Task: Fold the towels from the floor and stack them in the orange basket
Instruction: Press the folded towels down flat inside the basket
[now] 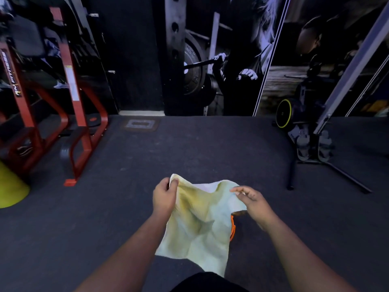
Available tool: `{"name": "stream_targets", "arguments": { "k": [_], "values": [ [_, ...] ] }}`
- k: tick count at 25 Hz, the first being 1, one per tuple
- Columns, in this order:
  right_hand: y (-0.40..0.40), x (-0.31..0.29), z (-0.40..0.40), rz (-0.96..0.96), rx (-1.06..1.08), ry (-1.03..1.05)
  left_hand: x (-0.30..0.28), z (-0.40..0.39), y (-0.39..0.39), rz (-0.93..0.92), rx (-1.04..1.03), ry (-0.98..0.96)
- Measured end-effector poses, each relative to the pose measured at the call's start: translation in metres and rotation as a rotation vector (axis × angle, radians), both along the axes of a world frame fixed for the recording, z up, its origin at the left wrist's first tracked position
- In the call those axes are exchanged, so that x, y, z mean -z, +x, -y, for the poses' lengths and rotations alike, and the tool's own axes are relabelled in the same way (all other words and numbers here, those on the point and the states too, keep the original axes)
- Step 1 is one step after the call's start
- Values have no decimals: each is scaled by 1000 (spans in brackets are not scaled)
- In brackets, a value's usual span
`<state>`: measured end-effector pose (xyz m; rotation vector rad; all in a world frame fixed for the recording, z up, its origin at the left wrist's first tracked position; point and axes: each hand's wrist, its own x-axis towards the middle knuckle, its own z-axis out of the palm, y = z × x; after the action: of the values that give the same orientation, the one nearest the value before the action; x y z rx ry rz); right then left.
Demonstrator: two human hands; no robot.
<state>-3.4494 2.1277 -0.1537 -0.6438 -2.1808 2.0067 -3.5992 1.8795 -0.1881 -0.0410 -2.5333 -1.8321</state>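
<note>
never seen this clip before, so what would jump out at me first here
The pale yellow-green towel at bottom centre stands out most, held up over the dark floor: the left hand pinches its top left corner, and the right hand is at its upper right edge. A sliver of orange rim peeks from behind its right side. The red gym frame at far left catches the eye next.

The pale yellow-green terry towel (197, 224) at six o'clock fades to whitish along its top edge and shows darker olive shading in its creases. A thin bright orange basket rim (232, 227) peeks out at its right edge. The speckled dark grey rubber floor (189, 148) fills the middle. At nine o'clock stands a red steel gym frame (73, 102) with white labels; a lime-yellow cone (10, 186) sits below it. At two o'clock a black wheel (284, 113) carries a yellow-green ring.
</note>
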Motion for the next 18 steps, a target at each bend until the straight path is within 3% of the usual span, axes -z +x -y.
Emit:
{"name": "stream_targets", "arguments": {
  "k": [4, 7, 11, 14, 18],
  "values": [
    [-15, -11, 10, 92, -232, -34, 1, -4, -3, 0, 77, 96],
    [-25, -14, 16, 88, -378, 425, 0, -9, 2, 48, 171, 217],
    [-37, -14, 21, -110, -284, 1029, -8, -21, 10, 110, 328, 362],
    [-47, -17, 22, -180, -225, 1135, -13, -27, 15, 98, 498, 317],
    [-55, -28, 18, -192, -240, 1206, -18, -30, 22, 78, 475, 251]
  ]
}}
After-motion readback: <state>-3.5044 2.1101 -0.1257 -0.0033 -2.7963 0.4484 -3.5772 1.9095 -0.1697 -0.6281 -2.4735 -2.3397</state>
